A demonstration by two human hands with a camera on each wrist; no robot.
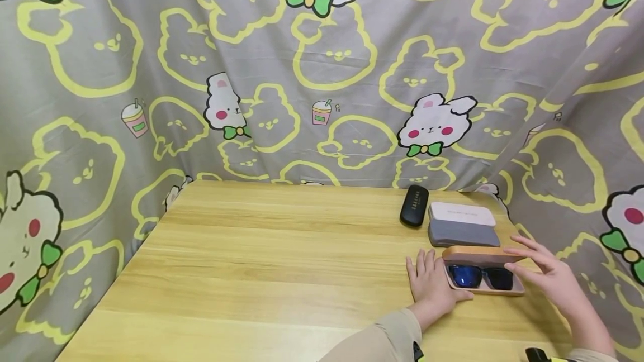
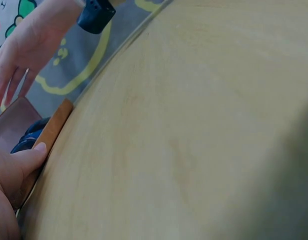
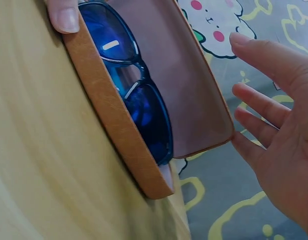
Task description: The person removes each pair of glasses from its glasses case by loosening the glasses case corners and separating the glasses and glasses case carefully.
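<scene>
An orange-brown glasses case [image 1: 483, 251] lies with its lid raised at the right side of the table. Inside, against the pale lining, rest sunglasses [image 1: 467, 276] with dark frames and blue lenses. My left hand [image 1: 431, 286] braces the case's left end, fingers straight and spread beside it. Its thumb [image 2: 33, 157] presses on the front wall in the left wrist view. My right hand [image 3: 278, 110] has its fingers spread around the right end of the raised lid [image 3: 193, 95]; the little finger is right at the lid's corner.
Behind the open case lies a white and grey case [image 1: 463, 222]. Left of that sits a black case [image 1: 415, 206] with gold lettering. A grey curtain [image 1: 271, 60] with cartoon animals surrounds the wooden table [image 1: 282, 250] at the back and sides.
</scene>
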